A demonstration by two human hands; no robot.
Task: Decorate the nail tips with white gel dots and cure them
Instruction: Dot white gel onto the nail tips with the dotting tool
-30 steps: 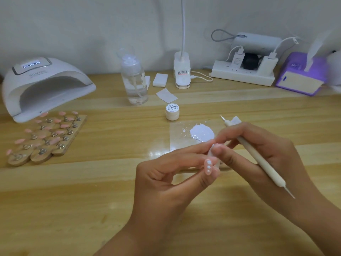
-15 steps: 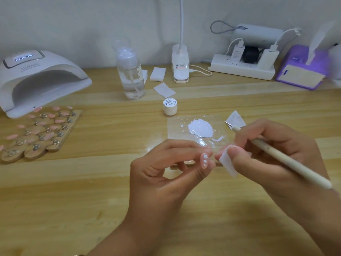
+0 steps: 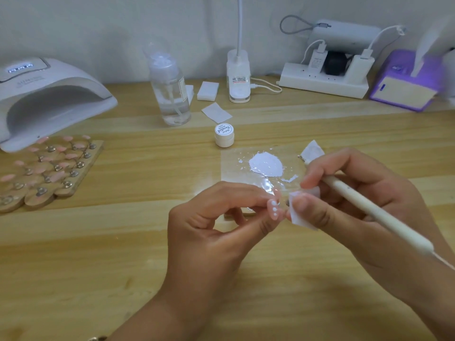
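Left hand [image 3: 209, 232] pinching one nail tip [image 3: 277, 216], three white dots [image 3: 274, 209], right hand [image 3: 384, 188] gripping one pen [image 3: 398, 228]

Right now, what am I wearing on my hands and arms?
The left hand and right hand are bare: no gloves, no rings showing. No sleeves are in view. A gold-toned band peeks at the left wrist, at the bottom edge.
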